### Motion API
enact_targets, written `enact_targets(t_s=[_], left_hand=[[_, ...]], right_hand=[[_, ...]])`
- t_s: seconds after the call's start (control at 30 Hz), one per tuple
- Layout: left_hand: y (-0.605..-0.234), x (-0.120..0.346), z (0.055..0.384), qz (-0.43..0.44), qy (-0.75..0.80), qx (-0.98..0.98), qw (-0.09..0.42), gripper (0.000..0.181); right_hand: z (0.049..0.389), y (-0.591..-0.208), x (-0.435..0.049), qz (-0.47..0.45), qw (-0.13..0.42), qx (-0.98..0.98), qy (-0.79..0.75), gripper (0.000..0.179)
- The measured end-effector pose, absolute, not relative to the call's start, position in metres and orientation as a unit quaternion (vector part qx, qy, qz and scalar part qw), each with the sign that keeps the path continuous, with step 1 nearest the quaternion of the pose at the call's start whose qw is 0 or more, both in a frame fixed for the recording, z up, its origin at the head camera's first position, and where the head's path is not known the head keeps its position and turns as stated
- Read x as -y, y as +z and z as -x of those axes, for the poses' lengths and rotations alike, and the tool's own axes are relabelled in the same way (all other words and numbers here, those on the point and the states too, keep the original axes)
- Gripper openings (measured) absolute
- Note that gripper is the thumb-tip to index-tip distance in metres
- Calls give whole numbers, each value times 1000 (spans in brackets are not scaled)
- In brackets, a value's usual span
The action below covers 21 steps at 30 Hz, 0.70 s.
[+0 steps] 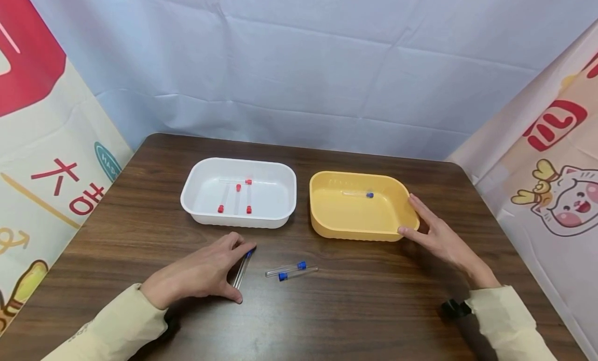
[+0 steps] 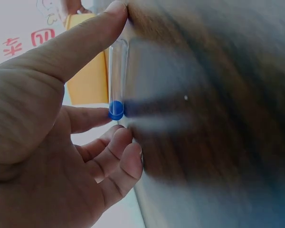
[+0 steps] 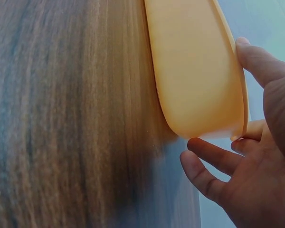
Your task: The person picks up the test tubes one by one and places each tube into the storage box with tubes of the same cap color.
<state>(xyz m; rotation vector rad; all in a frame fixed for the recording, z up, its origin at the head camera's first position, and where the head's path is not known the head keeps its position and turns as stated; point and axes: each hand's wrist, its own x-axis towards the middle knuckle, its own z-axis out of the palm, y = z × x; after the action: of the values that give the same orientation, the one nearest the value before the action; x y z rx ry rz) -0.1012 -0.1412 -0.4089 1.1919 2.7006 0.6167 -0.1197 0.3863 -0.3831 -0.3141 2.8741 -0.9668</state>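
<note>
My left hand (image 1: pixel 201 272) spans a clear test tube with a blue cap (image 1: pixel 242 271) low over the brown table, thumb at the bare end, index finger at the cap. In the left wrist view the tube (image 2: pixel 118 71) lies lengthwise between those two fingers. Just to its right, two more blue-capped tubes (image 1: pixel 275 272) lie side by side on the wood. My right hand (image 1: pixel 441 239) grips the right end of a yellow tray (image 1: pixel 350 215), its thumb on the rim (image 3: pixel 243 80) and other fingers round the outside. One blue-capped tube (image 1: pixel 370 195) lies inside that tray.
To the left of the yellow tray stands a white tray (image 1: pixel 273 200) holding several red-capped tubes (image 1: pixel 248 209). Behind the table (image 1: pixel 355 309) hangs a pale cloth (image 1: pixel 299 80), with printed sheets at both sides.
</note>
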Motion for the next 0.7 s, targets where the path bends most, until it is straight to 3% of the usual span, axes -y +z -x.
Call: enact_targets(t_s=[0.7], left_hand=[[-402, 143, 104, -397, 197, -890, 105, 100]], right_hand=[[119, -382, -385, 105, 44, -940, -320, 96]])
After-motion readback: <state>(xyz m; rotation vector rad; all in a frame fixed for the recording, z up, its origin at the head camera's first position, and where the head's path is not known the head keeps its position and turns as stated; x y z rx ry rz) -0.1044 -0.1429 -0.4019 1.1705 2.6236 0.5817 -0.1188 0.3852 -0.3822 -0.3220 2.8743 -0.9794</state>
